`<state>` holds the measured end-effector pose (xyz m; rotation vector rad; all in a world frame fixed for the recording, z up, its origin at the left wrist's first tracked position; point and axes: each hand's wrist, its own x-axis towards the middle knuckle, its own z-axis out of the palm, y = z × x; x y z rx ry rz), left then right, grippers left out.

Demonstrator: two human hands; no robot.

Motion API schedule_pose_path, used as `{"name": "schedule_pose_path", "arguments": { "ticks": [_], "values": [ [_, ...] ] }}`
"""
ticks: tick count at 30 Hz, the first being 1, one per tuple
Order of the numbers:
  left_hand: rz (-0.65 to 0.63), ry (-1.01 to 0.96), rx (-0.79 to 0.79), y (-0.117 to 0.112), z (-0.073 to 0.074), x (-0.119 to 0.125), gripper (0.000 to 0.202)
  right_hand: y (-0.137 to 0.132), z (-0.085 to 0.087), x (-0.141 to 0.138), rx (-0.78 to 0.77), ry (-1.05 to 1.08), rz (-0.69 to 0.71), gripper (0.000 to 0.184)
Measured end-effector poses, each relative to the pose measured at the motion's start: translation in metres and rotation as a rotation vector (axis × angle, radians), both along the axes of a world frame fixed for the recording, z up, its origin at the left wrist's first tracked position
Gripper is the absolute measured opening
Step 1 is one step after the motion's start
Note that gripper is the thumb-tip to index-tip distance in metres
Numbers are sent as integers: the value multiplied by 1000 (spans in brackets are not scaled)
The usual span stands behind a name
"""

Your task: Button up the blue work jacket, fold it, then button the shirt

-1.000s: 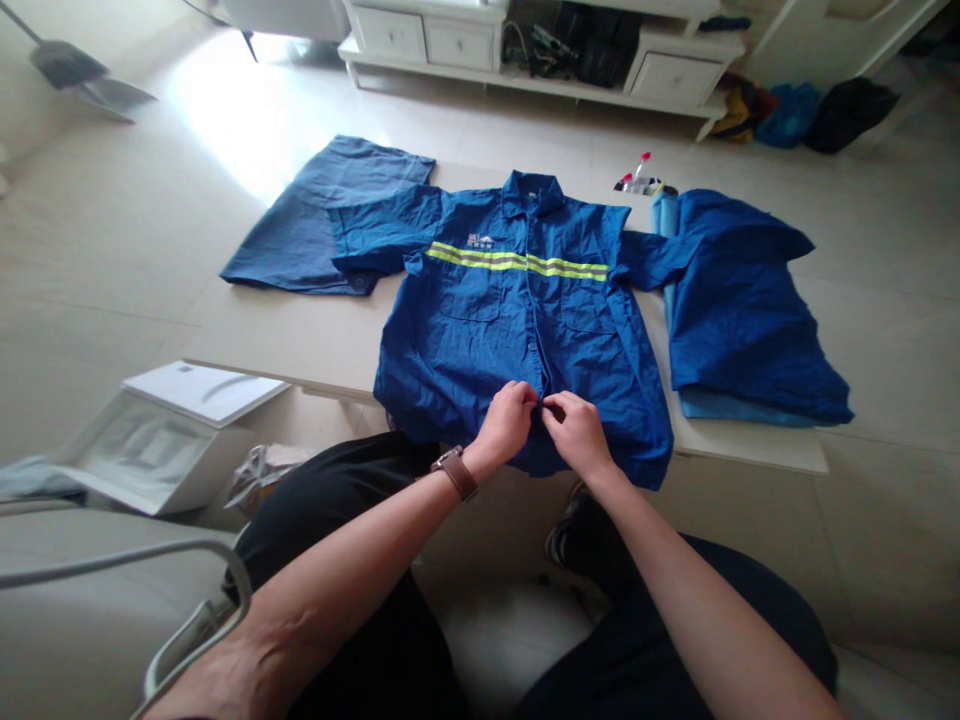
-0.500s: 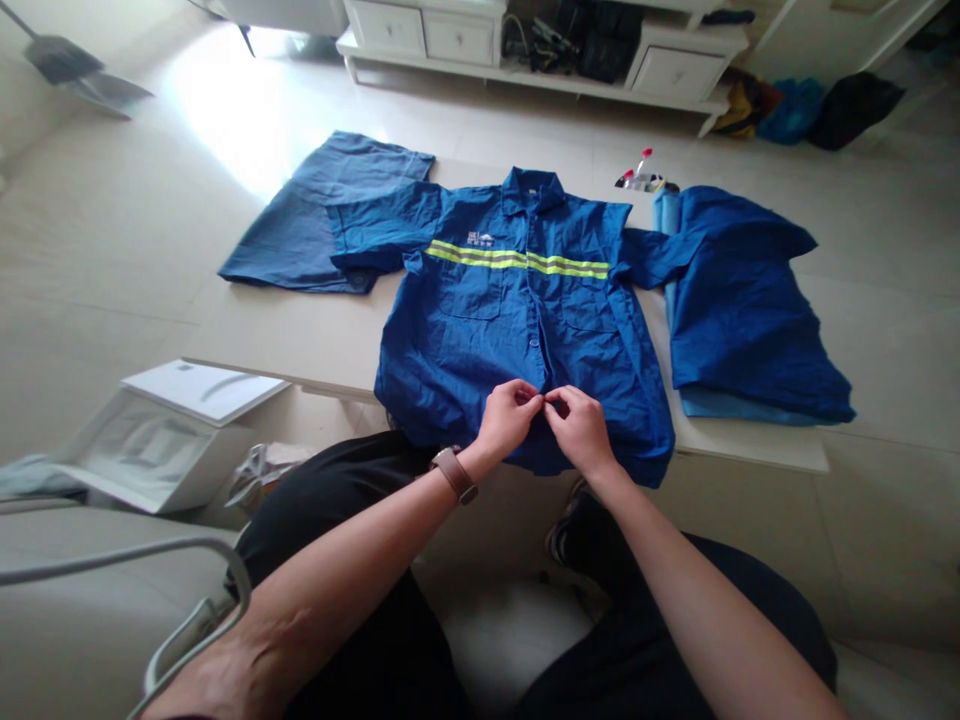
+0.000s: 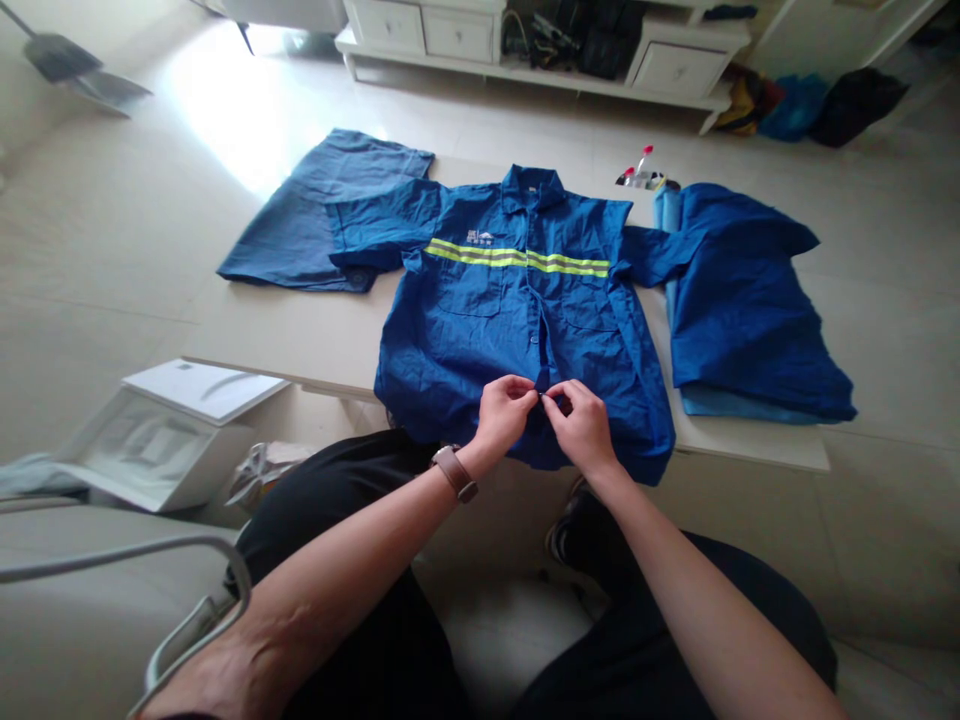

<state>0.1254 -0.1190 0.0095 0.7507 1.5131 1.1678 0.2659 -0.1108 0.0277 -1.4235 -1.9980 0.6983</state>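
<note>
Pale floor tile [image 3: 112, 250] spreads across the room, glossy with a bright patch of window light, and a low white drawer cabinet [image 3: 420, 35] stands at the far side, cut off by the top of the view, its open shelf crammed with dark items too shadowed to make out. A long, pale bench [image 3: 300, 340] runs across the middle, with a white lidded box [image 3: 161, 440] on the floor beside it. On the bench, a blue work shirt [image 3: 517, 300] lies flat and slightly creased, collar pointing away from the person, with a yellow-green reflective stripe [image 3: 517, 258] across the chest. Its short sleeves reach out to both sides, one overlapping a dark blue folded garment [image 3: 300, 225], the other touching a rumpled pile of brighter blue cotton [image 3: 750, 310]. The left hand [image 3: 506, 415], wearing a brown leather watch strap [image 3: 454, 473], and the right hand [image 3: 585, 430] meet at the shirt's lower front opening. Their fingers [image 3: 525, 396] are curled and closed together, pinching the cloth edges, though they hide exactly what lies between them. A small button [image 3: 534, 338] shows just above them.
</note>
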Motion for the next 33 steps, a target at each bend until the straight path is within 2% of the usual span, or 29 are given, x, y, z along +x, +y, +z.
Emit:
{"name": "schedule_pose_path", "arguments": {
  "ticks": [8, 14, 20, 26, 29, 33],
  "values": [
    [10, -71, -4, 0, 7, 1, 15, 0, -2, 0, 5, 15, -13, 12],
    [-33, -141, 35, -2, 3, 1, 24, 0, -1, -1, -32, 48, -39, 13],
    [-146, 43, 103, -1, 3, -4, 26, 0, -3, -4, -119, 168, -157, 17],
    [-242, 264, 186, -7, 17, -5, 30, 5, -10, -1, -388, 355, -228, 26],
    [-238, 234, 163, -7, 16, -5, 27, 6, -8, 1, -388, 371, -235, 25],
    [-256, 173, 99, -3, 6, -7, 27, 7, -4, 3, -381, 352, -229, 17]
  ]
}}
